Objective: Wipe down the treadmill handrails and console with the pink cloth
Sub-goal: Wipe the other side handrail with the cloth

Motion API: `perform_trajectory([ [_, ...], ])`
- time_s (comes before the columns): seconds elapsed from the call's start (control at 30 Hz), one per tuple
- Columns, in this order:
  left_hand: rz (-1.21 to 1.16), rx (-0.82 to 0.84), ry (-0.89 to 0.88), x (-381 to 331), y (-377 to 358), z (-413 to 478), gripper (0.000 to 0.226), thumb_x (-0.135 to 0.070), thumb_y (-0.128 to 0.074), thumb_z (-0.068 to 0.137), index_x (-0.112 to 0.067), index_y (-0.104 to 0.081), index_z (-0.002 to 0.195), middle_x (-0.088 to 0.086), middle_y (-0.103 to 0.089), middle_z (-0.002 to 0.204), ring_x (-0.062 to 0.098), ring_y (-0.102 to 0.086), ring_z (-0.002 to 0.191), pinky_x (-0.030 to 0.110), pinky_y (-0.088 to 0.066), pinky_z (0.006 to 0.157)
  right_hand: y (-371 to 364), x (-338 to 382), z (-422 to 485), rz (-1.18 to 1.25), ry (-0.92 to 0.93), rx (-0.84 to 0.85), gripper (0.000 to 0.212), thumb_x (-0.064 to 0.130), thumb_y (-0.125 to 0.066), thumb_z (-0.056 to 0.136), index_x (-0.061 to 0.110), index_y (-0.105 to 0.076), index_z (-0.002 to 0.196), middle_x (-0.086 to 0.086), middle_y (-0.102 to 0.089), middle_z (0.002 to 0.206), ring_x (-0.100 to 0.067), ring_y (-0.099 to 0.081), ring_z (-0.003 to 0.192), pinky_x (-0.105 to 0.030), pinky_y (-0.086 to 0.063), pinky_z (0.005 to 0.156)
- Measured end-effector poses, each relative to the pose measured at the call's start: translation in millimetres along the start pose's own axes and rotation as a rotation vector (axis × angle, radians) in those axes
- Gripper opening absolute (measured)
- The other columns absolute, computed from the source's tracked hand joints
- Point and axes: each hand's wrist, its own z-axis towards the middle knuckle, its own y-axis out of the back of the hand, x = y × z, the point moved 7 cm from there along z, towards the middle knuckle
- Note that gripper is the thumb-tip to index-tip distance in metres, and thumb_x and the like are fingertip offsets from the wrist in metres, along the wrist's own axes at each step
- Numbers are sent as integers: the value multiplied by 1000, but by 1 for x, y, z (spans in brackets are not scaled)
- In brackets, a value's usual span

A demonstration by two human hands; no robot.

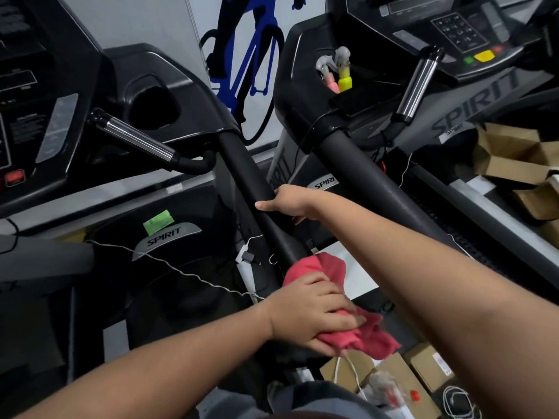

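Note:
A black padded handrail [246,173] of the left treadmill runs diagonally down the middle of the view. My left hand [314,313] grips the pink cloth [329,270], which is wrapped round the rail's lower end. Higher up the same rail, my right hand [287,202] holds it with the thumb across the top. The left treadmill's console [33,95] stands at the upper left. A second treadmill's console [459,34] and its handrail [363,170] lie to the right.
Chrome grip bars [136,139] [419,83] jut from both consoles. Spray bottles [343,75] and a phone [360,101] sit in the right console's tray. Cardboard boxes [511,152] lie at the right and at the bottom right [423,367]. White cables [181,270] cross the gap below.

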Motion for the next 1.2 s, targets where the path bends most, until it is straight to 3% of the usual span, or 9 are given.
perform_trajectory([
  [0.23, 157, -99, 78, 41, -3, -38, 55, -56, -10, 96, -28, -44, 128, -2, -45, 128, 19, -47, 118, 38, -24, 106, 0, -5, -1, 10, 10, -47, 60, 47, -57, 90, 3, -48, 129, -13, -58, 121, -28, -59, 100, -37, -51, 85],
  [0.4, 37, -335, 670, 79, 13, -60, 57, -62, -24, 94, -24, -41, 133, 4, -36, 140, 25, -28, 136, 44, -16, 117, 2, -5, -1, -36, 19, -65, 61, 50, -57, 89, 0, -54, 124, -12, -64, 110, -29, -63, 94, -31, -48, 76],
  [0.47, -185, -388, 963, 75, 8, -65, 60, -62, -32, 89, -35, -29, 142, 4, -18, 154, 16, -11, 144, 33, -13, 115, 3, -5, -1, -39, 17, -61, 58, 49, -57, 90, 0, -55, 123, -9, -64, 108, -27, -64, 92, -27, -47, 72],
  [0.53, -509, -478, 1229, 63, 1, -64, 68, -62, -36, 86, -42, -7, 144, -4, 1, 159, 5, -4, 143, 19, -11, 110, 4, -7, 0, 6, 9, -47, 47, 46, -60, 89, 3, -61, 108, -4, -60, 79, -18, -57, 61, -21, -41, 50],
  [0.63, -918, -616, 1503, 42, -15, -60, 72, -46, -41, 97, -24, 1, 151, 0, -1, 160, 7, -7, 145, 13, -7, 107, 5, -7, 3, 95, -9, -9, 29, 38, -65, 88, 10, -58, 85, -2, -55, 70, -16, -52, 58, -22, -48, 52],
  [0.77, -1094, -654, 1605, 24, -31, -60, 67, -52, -32, 95, -21, -12, 151, 1, -28, 154, 13, -28, 140, 20, -18, 111, 1, -6, 4, 129, -28, 23, 46, 37, -67, 86, 3, -58, 115, -12, -61, 108, -31, -60, 99, -39, -53, 77],
  [0.9, -1418, -761, 1782, 26, -51, -66, 97, -87, -31, 71, -25, -34, 145, -1, -42, 145, 19, -39, 135, 38, -25, 116, -2, -7, 4, 143, -10, 10, 41, 38, -65, 87, 6, -60, 112, -10, -66, 102, -26, -64, 88, -32, -52, 72],
  [1.07, -2027, -1151, 1592, 38, -59, -47, 88, -81, -32, 78, 0, -64, 92, 27, -63, 87, 39, -62, 83, 50, -45, 93, -4, -8, 4, 166, 7, -6, 38, 39, -64, 88, 7, -63, 108, -10, -68, 97, -25, -65, 82, -29, -51, 67],
  [1.2, -2155, -986, 1547, 25, -70, -39, 97, -83, -23, 80, 1, -72, 77, 25, -66, 83, 37, -66, 79, 52, -46, 96, -1, -11, 4, 146, 5, -4, 40, 40, -64, 87, 6, -63, 108, -9, -69, 97, -24, -66, 83, -27, -51, 64],
])
